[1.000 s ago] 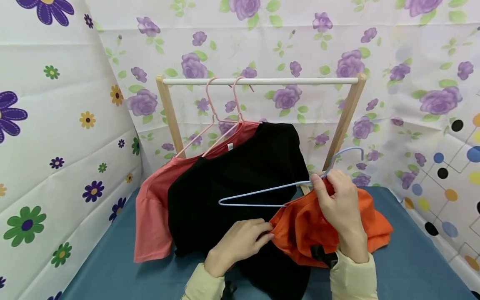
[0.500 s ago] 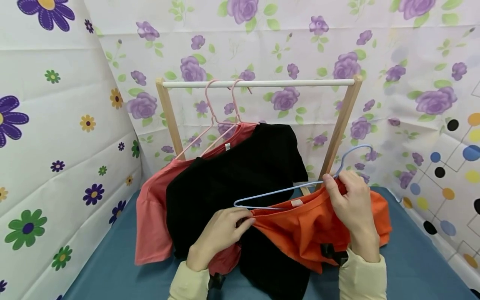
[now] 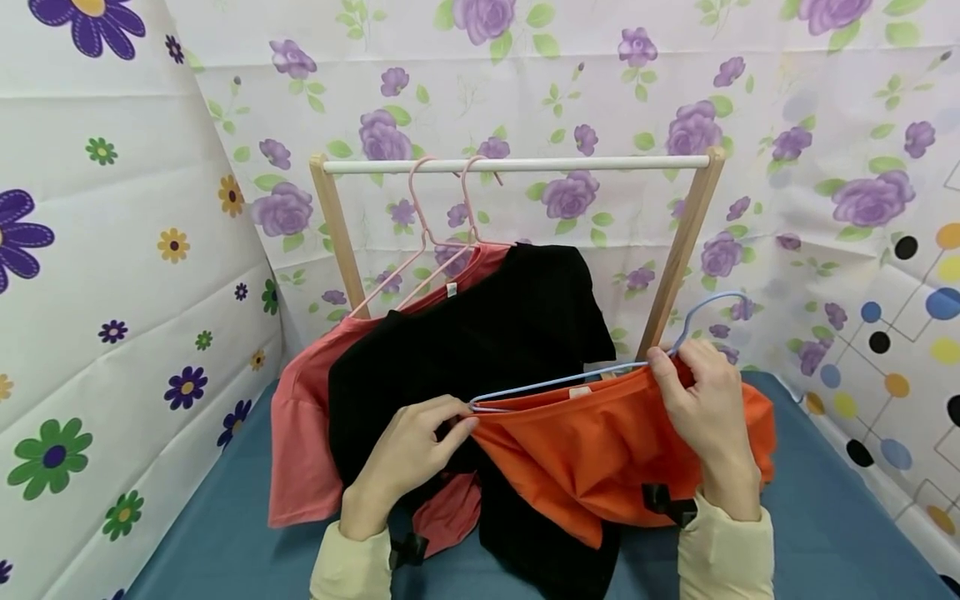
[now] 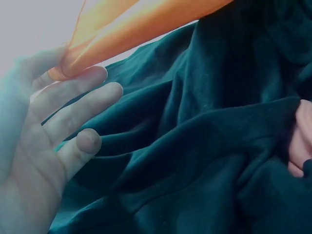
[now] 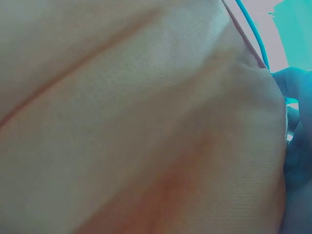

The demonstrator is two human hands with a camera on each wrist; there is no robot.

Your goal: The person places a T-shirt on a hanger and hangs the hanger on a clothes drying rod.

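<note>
An orange shirt (image 3: pixel 600 442) hangs between my two hands in the head view, its neckline stretched along a light blue hanger (image 3: pixel 558 382). My left hand (image 3: pixel 408 450) pinches the neckline's left end between thumb and index finger, right at the hanger's left corner. In the left wrist view the other fingers (image 4: pixel 83 105) of that hand are spread, below the orange cloth (image 4: pixel 126 36). My right hand (image 3: pixel 701 408) grips the hanger just under its hook together with the shirt's collar. Orange cloth (image 5: pixel 146 122) fills most of the right wrist view. The hanger's right arm is hidden inside the shirt.
Behind stands a rack with a white rail (image 3: pixel 525 165) and wooden posts (image 3: pixel 678 250). Two pink hangers (image 3: pixel 423 204) on its left half carry a coral-pink shirt (image 3: pixel 303 442) and a black shirt (image 3: pixel 465 350). Their lower parts lie on the blue-grey tabletop (image 3: pixel 217 500).
My left hand has moved left and slightly up, drawing the orange neckline out to the hanger's left corner. The right hand, with the hanger, has shifted slightly right.
</note>
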